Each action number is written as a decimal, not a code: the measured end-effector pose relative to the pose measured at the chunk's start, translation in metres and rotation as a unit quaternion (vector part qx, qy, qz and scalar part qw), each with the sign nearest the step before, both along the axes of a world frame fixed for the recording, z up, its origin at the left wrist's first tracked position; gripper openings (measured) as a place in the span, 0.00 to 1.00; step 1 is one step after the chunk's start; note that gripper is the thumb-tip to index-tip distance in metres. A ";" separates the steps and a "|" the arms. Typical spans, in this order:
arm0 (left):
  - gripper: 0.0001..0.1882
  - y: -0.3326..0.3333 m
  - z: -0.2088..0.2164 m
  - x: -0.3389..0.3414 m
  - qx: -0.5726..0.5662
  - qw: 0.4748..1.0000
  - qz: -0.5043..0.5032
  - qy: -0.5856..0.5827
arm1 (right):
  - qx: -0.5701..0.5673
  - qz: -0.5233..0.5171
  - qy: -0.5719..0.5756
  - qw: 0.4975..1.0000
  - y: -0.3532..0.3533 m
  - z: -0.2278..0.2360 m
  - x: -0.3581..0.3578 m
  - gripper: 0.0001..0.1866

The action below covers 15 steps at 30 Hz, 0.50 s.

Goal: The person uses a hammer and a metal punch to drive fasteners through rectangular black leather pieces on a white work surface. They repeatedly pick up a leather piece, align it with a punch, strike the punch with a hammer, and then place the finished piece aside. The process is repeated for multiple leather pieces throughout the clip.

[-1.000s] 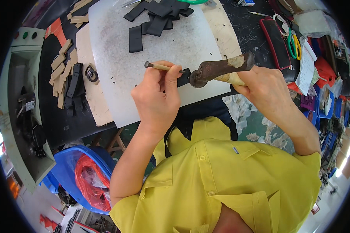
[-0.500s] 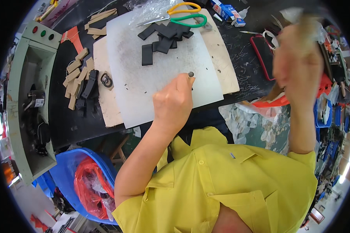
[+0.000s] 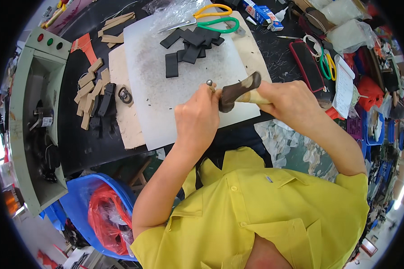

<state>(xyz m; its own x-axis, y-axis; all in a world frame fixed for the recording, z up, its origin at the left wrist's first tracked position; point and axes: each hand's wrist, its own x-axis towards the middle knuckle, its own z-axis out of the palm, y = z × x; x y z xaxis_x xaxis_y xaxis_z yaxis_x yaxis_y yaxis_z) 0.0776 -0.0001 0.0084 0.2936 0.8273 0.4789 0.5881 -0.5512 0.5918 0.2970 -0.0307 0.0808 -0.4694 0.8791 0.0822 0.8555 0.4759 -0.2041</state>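
Over the near part of a white board (image 3: 159,119), my left hand (image 3: 196,113) is closed round a slim metal punch-like tool (image 3: 209,83). Only its rounded top shows; its lower end is hidden by the fingers. My right hand (image 3: 294,99) grips the pale handle of a hammer (image 3: 240,91). The dark hammer head lies right beside the left fingers, close to the tool's top. Beyond the hands, several flat black pieces (image 3: 171,66) are heaped on the board. Scissors (image 3: 217,23) with yellow and green handles rest behind them.
Tan strips (image 3: 86,91) and black pieces (image 3: 105,99) lie left of the board, near a metal ring fitting (image 3: 125,95). A red-cased phone (image 3: 306,65) and a notepad (image 3: 344,85) are at right. A blue bin (image 3: 78,197) stands lower left.
My right hand has come down and inward from the upper right, bringing the hammer beside my left hand. The left hand stays nearly in place, its tool shifted slightly left.
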 end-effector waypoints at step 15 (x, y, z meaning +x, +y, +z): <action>0.05 -0.001 0.002 -0.050 -0.260 0.934 -0.004 -0.246 | -0.012 0.008 -0.043 0.999 0.004 -0.008 -0.007 0.10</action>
<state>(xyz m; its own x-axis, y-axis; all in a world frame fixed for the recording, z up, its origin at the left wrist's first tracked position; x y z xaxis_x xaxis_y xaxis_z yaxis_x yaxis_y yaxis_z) 0.0278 -0.0014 0.0103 0.1503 0.9845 0.0906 0.1717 -0.1162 0.9783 0.2898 -0.0264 0.0727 -0.4874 0.8730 0.0207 0.8630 0.4851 -0.1413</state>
